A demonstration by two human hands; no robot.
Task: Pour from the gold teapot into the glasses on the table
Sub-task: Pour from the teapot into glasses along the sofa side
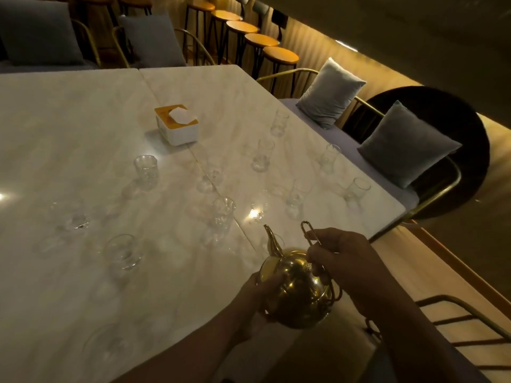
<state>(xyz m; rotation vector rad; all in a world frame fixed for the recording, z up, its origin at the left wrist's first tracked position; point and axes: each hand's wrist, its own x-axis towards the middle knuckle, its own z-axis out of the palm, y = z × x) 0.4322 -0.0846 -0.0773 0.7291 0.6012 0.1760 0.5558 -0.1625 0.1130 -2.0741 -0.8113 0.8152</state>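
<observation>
The gold teapot (297, 291) is held above the near edge of the marble table (83, 111), its spout pointing up and away toward the glasses. My left hand (262, 297) cups the pot's left side and bottom. My right hand (343, 261) grips the wire handle at the top, fingers over the lid. Several clear glasses stand scattered on the table: one just beyond the spout (222, 212), a small one (260, 207), a ribbed one (146, 171), tall ones (262, 154) toward the far right, and one near left (121, 252).
A white tissue box with an orange lid (177, 124) sits mid-table. Cushioned chairs (406, 143) line the right and far sides. A row of orange bar stools (260, 40) stands behind. A seam (210, 178) splits the two table tops.
</observation>
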